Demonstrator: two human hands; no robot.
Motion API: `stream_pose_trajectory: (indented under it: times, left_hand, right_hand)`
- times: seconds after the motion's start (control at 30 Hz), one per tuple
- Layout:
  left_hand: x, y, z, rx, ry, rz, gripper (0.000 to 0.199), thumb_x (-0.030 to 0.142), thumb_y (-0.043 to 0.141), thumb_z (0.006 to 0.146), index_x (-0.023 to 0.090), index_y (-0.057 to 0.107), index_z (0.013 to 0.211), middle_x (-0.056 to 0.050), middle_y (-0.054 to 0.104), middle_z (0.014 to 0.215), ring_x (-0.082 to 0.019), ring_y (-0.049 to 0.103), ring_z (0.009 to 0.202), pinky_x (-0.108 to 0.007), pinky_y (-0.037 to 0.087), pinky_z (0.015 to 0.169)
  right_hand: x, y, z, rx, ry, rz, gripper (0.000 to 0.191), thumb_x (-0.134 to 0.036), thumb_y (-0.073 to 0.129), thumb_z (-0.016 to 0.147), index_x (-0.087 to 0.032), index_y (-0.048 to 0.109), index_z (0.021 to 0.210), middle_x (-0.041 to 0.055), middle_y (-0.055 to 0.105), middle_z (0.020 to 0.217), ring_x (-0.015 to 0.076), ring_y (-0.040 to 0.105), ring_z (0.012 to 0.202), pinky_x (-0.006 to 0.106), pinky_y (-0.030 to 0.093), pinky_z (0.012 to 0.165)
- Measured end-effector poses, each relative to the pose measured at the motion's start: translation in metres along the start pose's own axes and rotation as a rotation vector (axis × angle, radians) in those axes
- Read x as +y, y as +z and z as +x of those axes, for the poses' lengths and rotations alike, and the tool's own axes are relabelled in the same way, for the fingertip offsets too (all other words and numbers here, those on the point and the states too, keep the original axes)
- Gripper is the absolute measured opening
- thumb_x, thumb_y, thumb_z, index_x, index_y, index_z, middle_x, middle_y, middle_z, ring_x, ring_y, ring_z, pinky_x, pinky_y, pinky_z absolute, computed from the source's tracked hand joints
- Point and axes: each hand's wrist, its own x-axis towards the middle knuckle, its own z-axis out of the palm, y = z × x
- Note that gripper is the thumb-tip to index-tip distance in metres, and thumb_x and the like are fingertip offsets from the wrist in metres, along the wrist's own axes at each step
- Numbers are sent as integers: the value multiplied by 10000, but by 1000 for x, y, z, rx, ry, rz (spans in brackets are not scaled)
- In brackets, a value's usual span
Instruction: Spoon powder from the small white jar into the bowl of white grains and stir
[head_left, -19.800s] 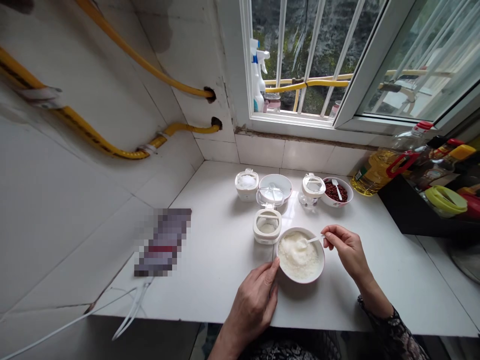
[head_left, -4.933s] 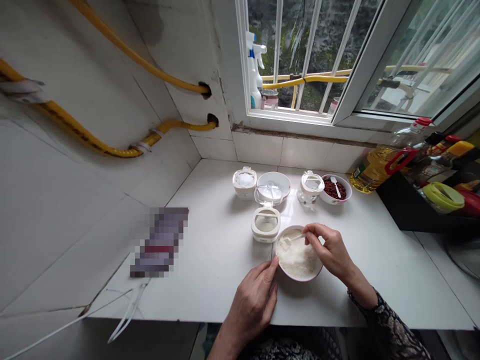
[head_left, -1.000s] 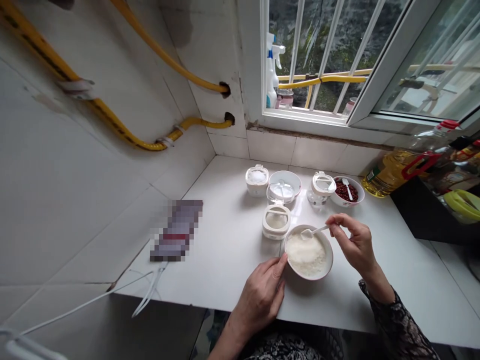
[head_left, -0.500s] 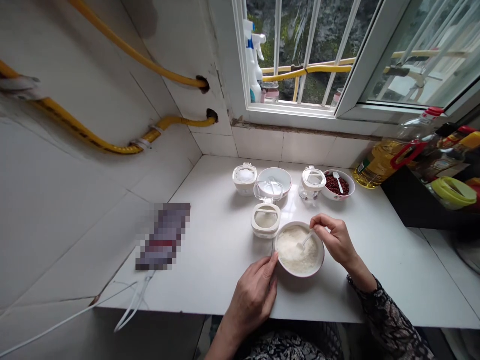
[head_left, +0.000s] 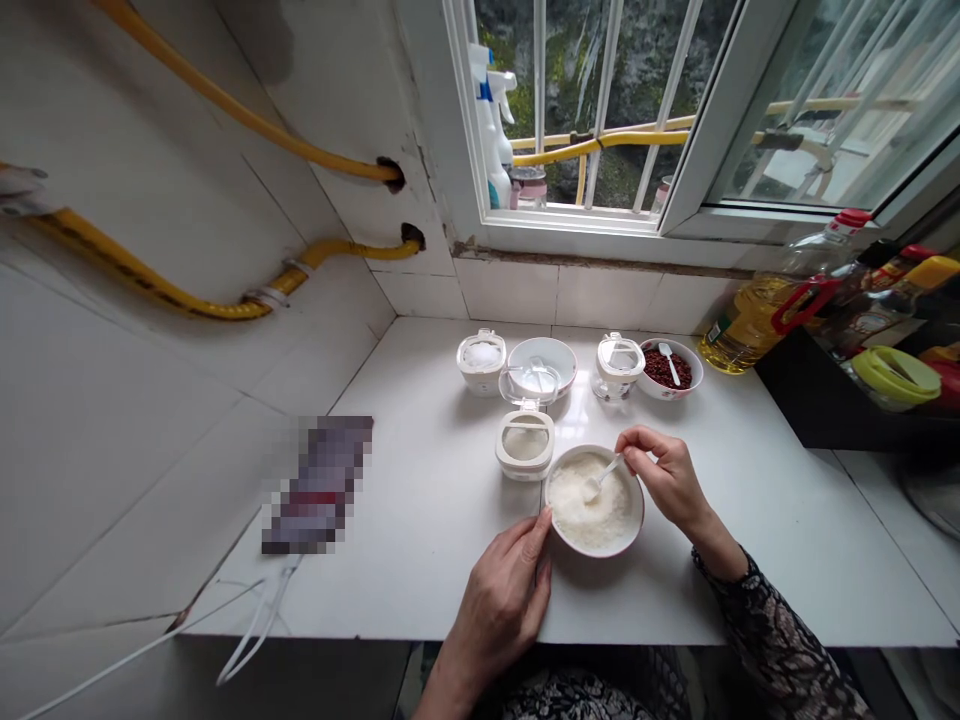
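My left hand (head_left: 504,588) steadies a small white bowl (head_left: 636,522) by its left rim, thumb along the edge. A heap of white powder (head_left: 589,522) fills much of the bowl. My right hand (head_left: 667,478) pinches the handle of a small white spoon (head_left: 606,471), whose tip is in the powder. Just behind the bowl, to the left, stands a cream-rimmed jar (head_left: 523,470) with its clear lid (head_left: 536,385) flipped up.
Farther back are a closed jar of white contents (head_left: 481,375), a white bowl (head_left: 568,358), another clear jar (head_left: 619,372) and a bowl of dark red bits (head_left: 667,375) with a spoon. An oil bottle (head_left: 739,325) and black box (head_left: 806,395) stand right. A pixelated object (head_left: 322,485) lies left.
The spoon has shifted slightly within the powder, and the powder's surface looks different around its tip. Both hands keep their hold. The whole view has shifted a little.
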Motion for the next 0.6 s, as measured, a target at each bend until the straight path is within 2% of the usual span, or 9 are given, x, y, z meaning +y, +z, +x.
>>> stream_pose_trajectory:
  times: [0.13, 0.33, 0.6]
  left_hand:
    - [0, 0, 0, 5, 2, -2, 692, 75, 465, 975, 158, 195, 1607, -144, 713, 1205, -244, 671, 1101, -346, 596, 908]
    - [-1, 0, -1, 9, 5, -1, 692, 74, 470, 970, 160, 206, 1604, -139, 709, 1222, -243, 669, 1112, -350, 597, 922]
    - [-1, 1, -2, 4, 4, -4, 709, 72, 456, 962, 163, 180, 1609, -139, 710, 1221, -248, 680, 1101, -362, 601, 921]
  right_hand:
    - [0, 3, -1, -49, 32, 34, 142, -243, 532, 736, -201, 658, 688, -15, 568, 557, 142, 493, 536, 269, 380, 539]
    - [2, -3, 6, 37, 182, 250, 137, -298, 580, 687, -194, 649, 629, -26, 528, 489, 125, 444, 472, 270, 354, 493]
    - [9, -3, 14, 48, 280, 422, 112, -291, 649, 632, -183, 670, 618, -24, 534, 443, 110, 421, 443, 261, 319, 461]
